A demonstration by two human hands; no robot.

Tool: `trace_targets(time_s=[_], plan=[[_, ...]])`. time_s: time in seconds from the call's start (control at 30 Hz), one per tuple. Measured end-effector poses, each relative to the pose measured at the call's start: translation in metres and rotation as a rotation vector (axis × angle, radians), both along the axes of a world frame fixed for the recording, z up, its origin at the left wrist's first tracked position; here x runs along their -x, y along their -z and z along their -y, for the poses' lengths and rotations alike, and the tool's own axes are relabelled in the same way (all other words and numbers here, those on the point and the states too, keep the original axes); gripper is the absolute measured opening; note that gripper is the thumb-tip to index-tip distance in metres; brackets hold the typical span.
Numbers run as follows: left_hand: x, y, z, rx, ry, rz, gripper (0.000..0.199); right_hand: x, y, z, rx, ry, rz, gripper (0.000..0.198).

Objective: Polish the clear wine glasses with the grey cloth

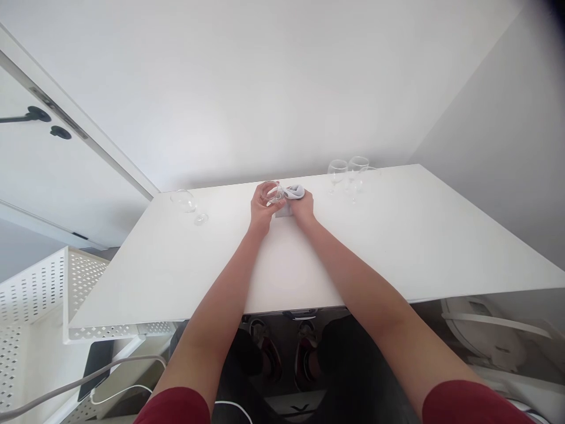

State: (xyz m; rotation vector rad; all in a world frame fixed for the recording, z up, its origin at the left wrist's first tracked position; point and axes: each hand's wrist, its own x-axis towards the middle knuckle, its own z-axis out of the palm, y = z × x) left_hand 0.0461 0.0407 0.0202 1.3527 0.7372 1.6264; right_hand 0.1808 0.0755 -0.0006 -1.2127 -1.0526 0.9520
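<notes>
Near the back edge of the white table (291, 265), my left hand (260, 211) is closed around a clear wine glass (271, 192). Close beside it, my right hand (303, 205) grips a light grey cloth (294, 191), bunched at the top, with part of it hanging below the fingers. The cloth is right by the glass; whether the two touch I cannot tell. Most of the glass's lower part is hidden by my fingers.
Several clear stemmed glasses (338, 168) stand together at the back right. Another wine glass (184, 201) stands at the left. Behind the table rises a white wall (282, 88). A white perforated rack (83, 274) and a grey cable (83, 380) are at the lower left.
</notes>
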Motion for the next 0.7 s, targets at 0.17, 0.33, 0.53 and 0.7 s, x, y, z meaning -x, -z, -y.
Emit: trace_targets(time_s=[0.17, 0.33, 0.53, 0.7], plan=[[0.003, 0.000, 0.000, 0.058, -0.054, 0.042, 0.064, 0.002, 0.003, -0.003, 0.023, 0.031, -0.007, 0.030], [0.006, 0.005, -0.005, 0.114, -0.048, 0.075, 0.072, 0.007, -0.003, -0.001, 0.124, -0.163, -0.326, 0.030], [0.008, 0.004, -0.006, 0.153, -0.036, 0.120, 0.080, 0.007, -0.016, 0.005, 0.252, -0.474, -0.616, 0.027], [0.006, -0.002, 0.000, 0.146, 0.007, 0.118, 0.072, 0.007, -0.019, 0.003, 0.189, -0.341, -0.475, 0.038]])
